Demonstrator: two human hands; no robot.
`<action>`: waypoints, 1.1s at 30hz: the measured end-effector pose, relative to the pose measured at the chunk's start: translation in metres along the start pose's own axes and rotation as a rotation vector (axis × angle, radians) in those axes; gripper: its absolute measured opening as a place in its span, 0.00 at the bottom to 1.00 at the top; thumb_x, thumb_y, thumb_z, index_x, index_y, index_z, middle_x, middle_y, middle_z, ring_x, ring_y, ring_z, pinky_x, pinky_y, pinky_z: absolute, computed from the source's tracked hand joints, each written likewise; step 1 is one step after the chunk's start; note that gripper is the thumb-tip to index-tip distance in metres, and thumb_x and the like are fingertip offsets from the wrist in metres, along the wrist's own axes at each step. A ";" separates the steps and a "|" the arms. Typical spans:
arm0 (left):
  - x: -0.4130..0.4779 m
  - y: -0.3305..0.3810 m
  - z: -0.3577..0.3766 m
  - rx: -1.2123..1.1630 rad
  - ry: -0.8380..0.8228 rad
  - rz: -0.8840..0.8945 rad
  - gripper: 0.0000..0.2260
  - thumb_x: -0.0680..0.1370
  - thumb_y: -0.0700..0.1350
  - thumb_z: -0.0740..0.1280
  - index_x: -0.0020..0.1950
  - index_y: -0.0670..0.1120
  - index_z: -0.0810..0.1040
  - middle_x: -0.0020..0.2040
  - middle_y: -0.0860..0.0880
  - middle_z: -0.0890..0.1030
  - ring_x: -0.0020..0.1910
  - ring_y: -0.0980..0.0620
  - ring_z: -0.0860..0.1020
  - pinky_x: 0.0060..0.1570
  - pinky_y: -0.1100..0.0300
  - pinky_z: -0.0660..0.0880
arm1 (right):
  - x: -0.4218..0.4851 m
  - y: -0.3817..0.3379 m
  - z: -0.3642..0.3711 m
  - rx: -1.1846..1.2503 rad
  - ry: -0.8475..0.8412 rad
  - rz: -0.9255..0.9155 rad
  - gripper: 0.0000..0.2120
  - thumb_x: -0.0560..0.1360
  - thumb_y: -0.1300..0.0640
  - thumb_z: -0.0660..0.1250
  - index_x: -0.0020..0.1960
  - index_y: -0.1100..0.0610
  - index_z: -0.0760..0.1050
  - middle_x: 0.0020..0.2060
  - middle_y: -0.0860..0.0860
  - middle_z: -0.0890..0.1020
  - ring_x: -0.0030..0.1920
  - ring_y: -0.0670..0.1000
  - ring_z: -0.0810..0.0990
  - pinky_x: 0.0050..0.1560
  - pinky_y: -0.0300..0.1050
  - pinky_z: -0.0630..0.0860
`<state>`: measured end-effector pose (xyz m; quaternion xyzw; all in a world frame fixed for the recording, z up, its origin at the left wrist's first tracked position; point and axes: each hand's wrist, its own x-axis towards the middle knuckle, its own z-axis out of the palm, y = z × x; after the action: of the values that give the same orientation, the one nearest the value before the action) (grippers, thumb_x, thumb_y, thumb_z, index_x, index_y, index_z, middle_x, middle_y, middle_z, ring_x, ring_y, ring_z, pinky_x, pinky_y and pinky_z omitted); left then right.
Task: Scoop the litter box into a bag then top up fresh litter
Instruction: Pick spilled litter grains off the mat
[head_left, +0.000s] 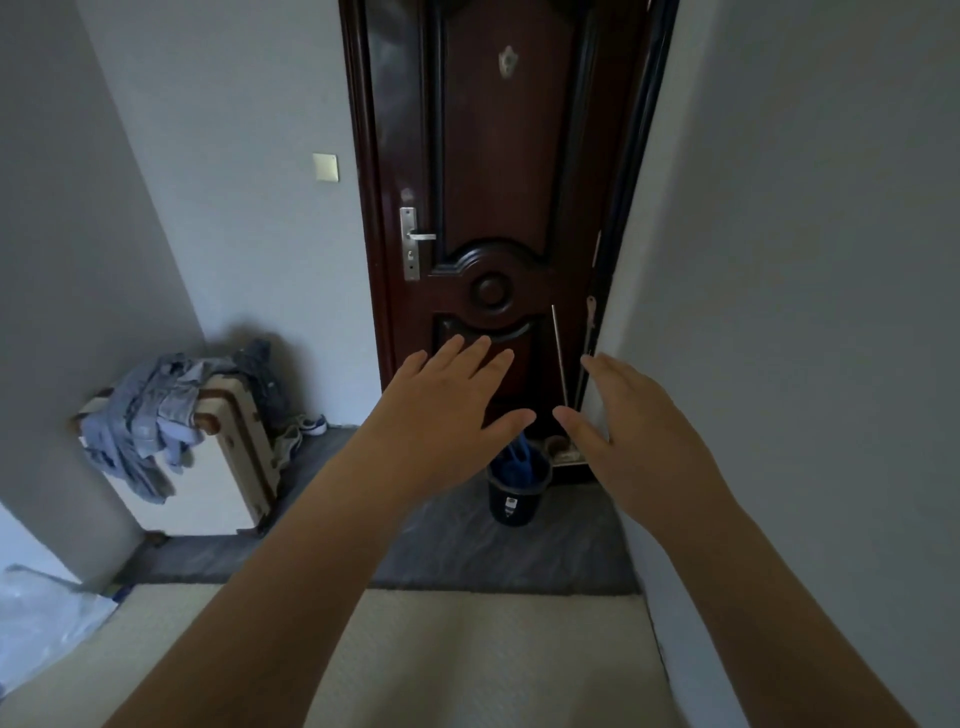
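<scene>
door (493, 156); left hand (451, 411), right hand (640, 442) splayed

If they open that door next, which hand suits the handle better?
Probably the left: the left hand is below the handle, on the left of the door; the right hand is at its far edge.

Left hand (445, 410), right hand (641, 441) outstretched, fingers straight.

Home entry hall, narrow w/ plain grey walls (779, 260): dark red-brown panelled front door (493, 156) w/ silver lever handle (417, 238), cream wall switch (325, 167) beside it. Household stuff on the floor: cream hard-shell suitcase (241, 447) draped w/ blue denim clothes (150, 415), pale sneakers (310, 427) behind it, black plastic bucket (511, 501) holding a blue mop head (515, 465) at the door's foot.
</scene>
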<state>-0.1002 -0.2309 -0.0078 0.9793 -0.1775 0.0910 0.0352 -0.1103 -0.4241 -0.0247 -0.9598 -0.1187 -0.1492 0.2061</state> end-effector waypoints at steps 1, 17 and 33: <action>0.013 -0.013 0.002 -0.003 0.002 0.008 0.32 0.78 0.66 0.46 0.79 0.54 0.46 0.79 0.52 0.47 0.78 0.52 0.44 0.75 0.51 0.47 | 0.015 -0.001 0.008 -0.008 0.004 0.007 0.32 0.79 0.41 0.55 0.77 0.53 0.52 0.76 0.50 0.57 0.75 0.48 0.54 0.71 0.39 0.50; 0.254 -0.100 0.041 -0.061 -0.102 0.433 0.32 0.79 0.65 0.46 0.79 0.53 0.46 0.79 0.51 0.46 0.78 0.51 0.45 0.75 0.49 0.47 | 0.174 0.031 0.065 -0.161 0.117 0.485 0.33 0.78 0.39 0.52 0.78 0.52 0.50 0.77 0.49 0.55 0.75 0.47 0.53 0.72 0.40 0.49; 0.336 0.012 0.063 -0.122 -0.133 0.989 0.31 0.79 0.64 0.44 0.78 0.53 0.40 0.79 0.52 0.41 0.77 0.53 0.41 0.75 0.51 0.42 | 0.133 0.083 0.023 -0.360 0.393 0.933 0.31 0.79 0.41 0.53 0.77 0.53 0.53 0.76 0.49 0.58 0.75 0.48 0.55 0.72 0.41 0.52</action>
<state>0.2154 -0.3627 -0.0047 0.7778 -0.6272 0.0238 0.0338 0.0422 -0.4657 -0.0298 -0.8848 0.3885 -0.2366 0.1009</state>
